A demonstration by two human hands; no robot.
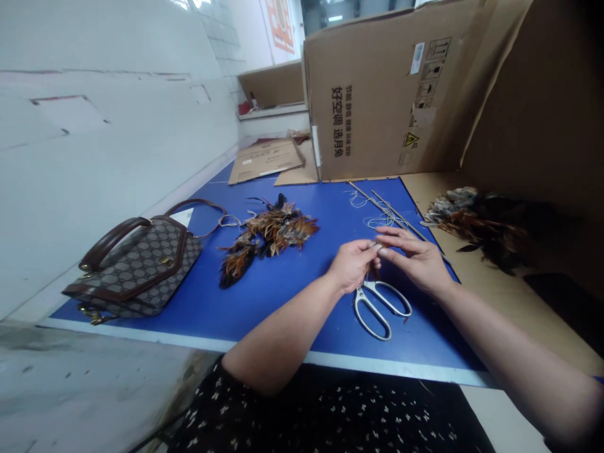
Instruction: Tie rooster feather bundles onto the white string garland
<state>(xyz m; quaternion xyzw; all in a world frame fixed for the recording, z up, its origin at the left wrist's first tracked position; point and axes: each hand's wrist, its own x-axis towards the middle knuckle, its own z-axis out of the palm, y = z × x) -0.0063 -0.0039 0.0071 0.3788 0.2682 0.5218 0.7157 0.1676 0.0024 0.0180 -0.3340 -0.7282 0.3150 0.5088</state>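
The left hand (353, 263) pinches a small brown feathery tuft (372, 274) between thumb and fingers, just above the blue tabletop (292, 302), with the tuft's lower end showing beneath the fingers. The right hand (418, 257) meets it at the fingertips, thumb and forefinger brought together at the tuft's upper end; whether they grip it too, I cannot tell, as the spot is too small and partly hidden.

Silver-coloured scissors with two long loop handles (377, 308) lie just below the left hand, their blades hidden from view. Beyond the right hand, thin straight rods (389, 209) lie slantwise, with loose pale thread (372, 221) tangled around them.

To the left lies a loose heap of brown, orange and black feathers (278, 229), and farther left a grey patterned handbag with brown trim (158, 264). On the right, a dark brown and grey feather bunch (472, 220) rests on a flat tan cardboard sheet (481, 296). A large brown cardboard box (377, 119) stands at the back.
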